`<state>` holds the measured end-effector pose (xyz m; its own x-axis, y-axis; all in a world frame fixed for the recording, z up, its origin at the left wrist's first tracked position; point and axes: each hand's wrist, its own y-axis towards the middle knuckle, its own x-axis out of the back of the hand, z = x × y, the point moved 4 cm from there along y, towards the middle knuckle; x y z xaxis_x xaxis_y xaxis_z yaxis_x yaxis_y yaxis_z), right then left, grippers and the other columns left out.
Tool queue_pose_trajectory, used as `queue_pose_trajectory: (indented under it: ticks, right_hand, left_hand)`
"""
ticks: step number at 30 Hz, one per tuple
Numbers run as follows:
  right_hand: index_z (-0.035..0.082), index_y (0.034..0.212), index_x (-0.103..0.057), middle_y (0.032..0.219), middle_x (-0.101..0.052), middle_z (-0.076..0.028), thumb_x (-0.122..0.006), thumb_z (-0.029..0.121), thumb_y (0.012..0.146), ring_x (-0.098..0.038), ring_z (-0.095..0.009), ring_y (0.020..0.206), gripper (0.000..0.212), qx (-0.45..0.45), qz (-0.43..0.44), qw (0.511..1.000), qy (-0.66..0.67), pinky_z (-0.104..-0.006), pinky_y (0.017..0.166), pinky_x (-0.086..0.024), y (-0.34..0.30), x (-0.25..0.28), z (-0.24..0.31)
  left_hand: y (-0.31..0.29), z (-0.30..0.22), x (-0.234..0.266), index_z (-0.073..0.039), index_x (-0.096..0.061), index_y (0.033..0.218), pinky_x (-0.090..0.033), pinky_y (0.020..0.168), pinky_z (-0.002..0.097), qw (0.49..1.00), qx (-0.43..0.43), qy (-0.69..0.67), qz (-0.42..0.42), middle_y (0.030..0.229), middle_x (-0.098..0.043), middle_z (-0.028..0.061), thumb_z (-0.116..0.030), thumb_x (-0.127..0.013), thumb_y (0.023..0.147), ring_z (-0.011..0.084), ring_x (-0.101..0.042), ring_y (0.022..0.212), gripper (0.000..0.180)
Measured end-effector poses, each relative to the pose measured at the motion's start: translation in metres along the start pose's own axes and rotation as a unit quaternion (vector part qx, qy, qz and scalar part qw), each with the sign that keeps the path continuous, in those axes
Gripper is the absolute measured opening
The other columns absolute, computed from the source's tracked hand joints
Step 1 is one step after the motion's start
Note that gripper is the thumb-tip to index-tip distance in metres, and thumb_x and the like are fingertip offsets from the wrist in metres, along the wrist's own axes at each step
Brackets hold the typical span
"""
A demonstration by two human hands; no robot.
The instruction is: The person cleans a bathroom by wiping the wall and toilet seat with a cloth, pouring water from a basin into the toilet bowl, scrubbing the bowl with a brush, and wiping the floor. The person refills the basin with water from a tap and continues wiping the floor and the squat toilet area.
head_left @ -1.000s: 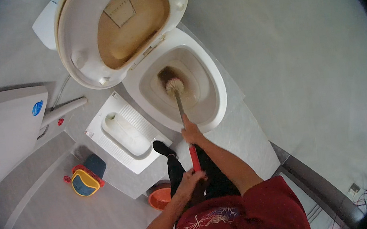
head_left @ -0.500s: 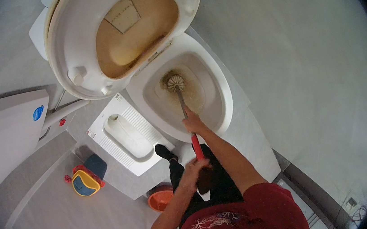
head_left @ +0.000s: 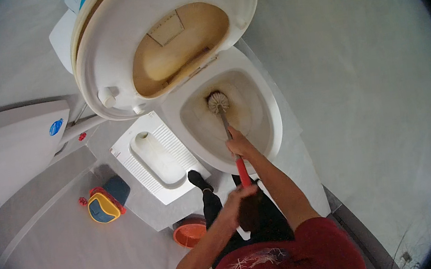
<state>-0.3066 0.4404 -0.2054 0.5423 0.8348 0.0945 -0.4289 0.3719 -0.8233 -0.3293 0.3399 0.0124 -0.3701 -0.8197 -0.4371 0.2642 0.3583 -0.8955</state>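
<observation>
A toilet brush (head_left: 243, 171) with a red handle and grey shaft slants down into the white toilet bowl (head_left: 276, 122). Its round, whitish head (head_left: 217, 102) rests against the brown-stained part of the bowl, toward the hinge side. My right hand (head_left: 239, 145) is wrapped round the grey shaft, above the bowl's front. Closer to my body, my left hand (head_left: 235, 202) grips the end of the red handle, its fingers slightly blurred. The toilet seat and lid (head_left: 111, 56) stand raised behind the bowl, with yellow-brown staining inside the seat opening.
Left of the toilet lies a white squat pan (head_left: 180, 178), with my black-shod foot at its edge. A yellow-rimmed bin (head_left: 104, 206) and an orange basin (head_left: 189, 233) stand farther left and nearer. A white washbasin unit (head_left: 21, 151) fills the left side.
The scene has shifted right and slightly down in the picture as my head moved. Both hands keep hold of the toilet brush, its head still at the stained part of the bowl.
</observation>
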Motion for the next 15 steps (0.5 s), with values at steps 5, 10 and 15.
queue_pose_trajectory:
  ticks: [5,10,15]
  right_hand:
    - [0.005,0.130,-0.027,0.091,-0.056,-0.023,-0.048,0.006,0.072,-0.058,-0.029,0.060,0.062,-0.011,0.014,0.996,-0.083,-0.0376,0.054,-0.049,-0.022,0.010,0.017]
    - [0.003,0.130,-0.026,0.094,-0.056,-0.025,-0.047,0.004,0.070,-0.060,-0.031,0.072,0.064,-0.021,0.028,0.998,-0.048,-0.0400,0.058,-0.049,-0.004,0.008,0.029]
    - [0.008,0.134,-0.023,0.071,-0.051,-0.014,-0.044,0.004,0.068,-0.050,-0.020,0.049,0.069,0.021,0.012,0.994,-0.104,-0.0336,0.041,-0.042,-0.002,0.010,0.001]
  left_hand:
    - [0.013,0.011,0.002,-0.002,-0.054,0.092,-0.046,0.060,0.0267,0.998,0.041,0.003,0.045,0.077,-0.055,0.0054,-0.027,-0.065,0.072,0.0145,-0.054,0.070,0.034]
    - [0.020,-0.009,0.004,-0.003,-0.054,0.087,-0.047,0.057,0.0274,0.998,0.014,0.013,0.062,0.075,-0.054,0.0044,-0.025,-0.060,0.078,0.0139,-0.054,0.066,0.025]
    - [0.008,0.006,-0.012,-0.003,-0.055,0.088,-0.045,0.049,0.0306,0.998,0.053,-0.016,0.043,0.074,-0.054,0.0056,-0.033,-0.060,0.078,0.0144,-0.052,0.058,0.033]
